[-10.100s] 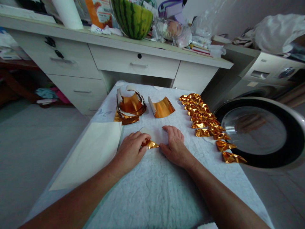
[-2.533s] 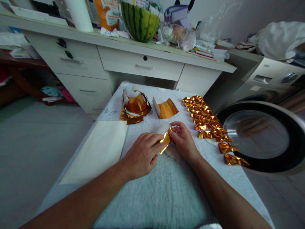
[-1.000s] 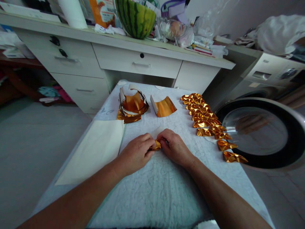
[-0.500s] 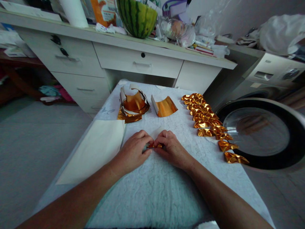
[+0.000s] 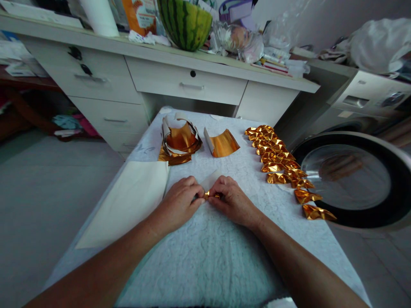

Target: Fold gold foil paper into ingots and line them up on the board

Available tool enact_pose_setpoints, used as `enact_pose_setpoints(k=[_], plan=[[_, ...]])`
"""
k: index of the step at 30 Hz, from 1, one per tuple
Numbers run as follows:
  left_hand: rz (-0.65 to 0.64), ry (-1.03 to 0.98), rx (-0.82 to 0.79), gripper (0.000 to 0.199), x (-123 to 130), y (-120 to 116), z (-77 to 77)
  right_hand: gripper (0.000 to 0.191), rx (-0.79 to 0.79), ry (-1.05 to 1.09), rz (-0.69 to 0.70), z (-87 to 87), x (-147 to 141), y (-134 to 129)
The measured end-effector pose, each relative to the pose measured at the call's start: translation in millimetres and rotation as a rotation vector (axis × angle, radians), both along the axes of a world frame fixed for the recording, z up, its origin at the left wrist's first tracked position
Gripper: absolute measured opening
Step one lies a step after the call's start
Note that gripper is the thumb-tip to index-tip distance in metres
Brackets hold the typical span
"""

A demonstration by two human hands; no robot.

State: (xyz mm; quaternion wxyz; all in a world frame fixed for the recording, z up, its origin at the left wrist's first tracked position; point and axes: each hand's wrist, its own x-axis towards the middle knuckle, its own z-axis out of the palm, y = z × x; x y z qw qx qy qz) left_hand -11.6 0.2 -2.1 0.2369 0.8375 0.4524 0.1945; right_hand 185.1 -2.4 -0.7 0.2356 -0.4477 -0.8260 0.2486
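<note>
Near the middle of the cloth-covered table [image 5: 199,252], my left hand [image 5: 184,199] and my right hand [image 5: 229,199] pinch a small piece of gold foil paper [image 5: 207,195] between them. A pale paper corner [image 5: 211,179] sticks up just behind the fingers. Curled gold sheets [image 5: 180,139] lie in a loose stack beyond my left hand. One single curved gold sheet [image 5: 224,143] rests to the right of that stack. Folded gold pieces [image 5: 272,154] are lined up in overlapping rows at the right. A large white sheet [image 5: 128,201] lies flat at the left.
A white drawer cabinet [image 5: 192,83] stands behind the table, carrying a cut watermelon [image 5: 185,25], a paper roll [image 5: 101,17] and plastic bags. The open round door [image 5: 353,177] of a washing machine [image 5: 366,98] reaches close to the table's right edge.
My fingers have shifted slightly around the foil, and a little more of its gold surface and the pale corner shows between my hands. Everything else is as before.
</note>
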Motion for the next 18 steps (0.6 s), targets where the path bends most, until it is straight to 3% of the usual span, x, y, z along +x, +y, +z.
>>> enact_pose_setpoints(k=[18], plan=[[0.062, 0.161, 0.016, 0.016, 6.6, -0.2, 3.8, 0.012, -0.037, 0.017, -0.106, 2.7, -9.1, -1.7]])
